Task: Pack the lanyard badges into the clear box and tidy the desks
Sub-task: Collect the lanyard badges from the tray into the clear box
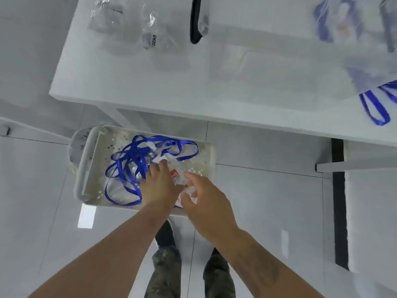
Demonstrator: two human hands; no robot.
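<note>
Blue ribbon lanyards [133,166] lie tangled in loose loops inside a shallow pale box [211,151] with rounded corners, a tubular handle at its left end and a speckled bottom; the box sits low, below the front edge of the white bench [150,87], and whether it rests on the floor or on something hidden beneath cannot be told. Both hands reach into its near right corner. The left hand [160,186] lies over the heap with fingers bent down onto glossy clear badge sleeves [176,175] – one shows a red label – but its fingertips are hidden, so whether that grip has closed on anything cannot be told. The right hand [206,198] hovers just beside it, fingers spread and relaxed, thumb near crumpled clear plastic, holding nothing that shows. On the bench, crinkled transparent bags [129,24] lie at the far left corner, a black strap [196,22] curves beside them, and at the right edge a blurred pile of more lanyard badges [365,61] is cut off by the frame – one blue loop hangs over the front edge.
</note>
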